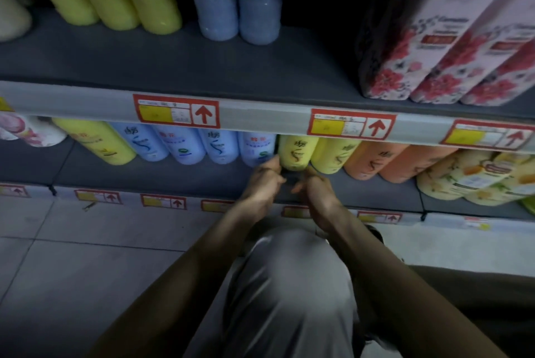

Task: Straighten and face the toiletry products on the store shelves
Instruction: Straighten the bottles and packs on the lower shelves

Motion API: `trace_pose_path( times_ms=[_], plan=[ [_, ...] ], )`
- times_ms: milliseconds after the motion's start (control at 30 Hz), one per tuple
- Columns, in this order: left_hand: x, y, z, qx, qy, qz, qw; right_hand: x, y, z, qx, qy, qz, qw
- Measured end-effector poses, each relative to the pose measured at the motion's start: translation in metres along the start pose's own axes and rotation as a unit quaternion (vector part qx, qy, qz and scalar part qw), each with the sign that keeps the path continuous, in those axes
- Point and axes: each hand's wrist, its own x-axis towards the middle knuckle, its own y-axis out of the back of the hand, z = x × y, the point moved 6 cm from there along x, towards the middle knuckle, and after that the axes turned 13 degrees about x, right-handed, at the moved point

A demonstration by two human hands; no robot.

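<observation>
Dim light lies over a store aisle with grey shelving and a pale tiled floor [86,241]. The person crouches before the lower shelf [173,178], one knee [289,285] raised between the forearms, which puts both hands level with the foot of the row.

The yellow bottle [296,152] stands about midway along the lower shelf, set back from the front edge, its top hidden behind the price rail [260,117] of the upper shelf [173,62]. To one side stand the blue bottles [220,146], just beside it; to the other, a second yellow bottle [333,155] and then the orange bottles [373,160].

The left hand [262,183] has its fingers curled against the lower left side of the yellow bottle, and the right hand [315,192] is curled round its foot from the other side, so each grip is closed on it. A dark patch between the hands is too blurred to name.

Holding low on both sides likely lets the person turn the bottle where it stands without tipping its neighbours. Its label already faces roughly outward; the step in hand seems to be truing it into line. Floral boxes [428,47] lean at the upper shelf's right end and look unstraightened.
</observation>
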Motion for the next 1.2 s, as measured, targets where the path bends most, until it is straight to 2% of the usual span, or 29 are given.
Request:
trace_pose_path(
  times_ms=[67,167,367,433,500,567,633,700,767,900,1067,1200],
  plan=[
    [0.012,-0.014,0.0,0.017,-0.018,-0.008,1.0,-0.002,0.011,-0.009,0.022,0.013,-0.003,1.0],
    [0.032,-0.017,-0.021,0.038,-0.005,0.003,0.999,-0.001,0.005,-0.021,0.014,0.038,-0.065,0.997],
    [0.017,-0.019,-0.006,0.036,0.024,0.013,0.999,0.001,0.007,-0.02,0.013,0.035,-0.072,0.997],
    [0.011,-0.025,-0.003,0.048,0.045,0.011,0.998,0.001,0.022,-0.013,0.013,0.018,-0.037,0.999],
    [0.003,-0.038,0.002,0.05,0.07,-0.019,0.996,0.002,0.045,-0.01,0.027,0.002,0.032,0.999],
    [0.006,-0.055,0.002,-0.005,0.081,-0.04,0.996,0.0,0.064,-0.013,0.048,-0.002,0.075,0.996],
    [0.011,-0.072,0.012,-0.065,0.083,-0.048,0.993,0.002,0.072,-0.018,0.058,0.012,0.059,0.997],
    [0.017,-0.085,0.02,-0.078,0.082,-0.062,0.992,0.002,0.071,-0.021,0.051,0.02,0.022,0.998],
    [0.018,-0.093,0.028,-0.063,0.072,-0.075,0.993,0.004,0.068,-0.022,0.049,0.012,0.0,0.999],
    [0.018,-0.096,0.033,-0.033,0.059,-0.088,0.994,0.007,0.069,-0.024,0.062,0.009,0.006,0.998],
    [0.024,-0.094,0.028,-0.014,0.036,-0.049,0.998,0.0,0.077,-0.029,0.026,0.016,0.044,0.999],
    [0.036,-0.091,0.019,0.125,-0.014,-0.04,0.991,0.002,0.071,-0.038,0.033,0.024,0.028,0.999]
  ],
)
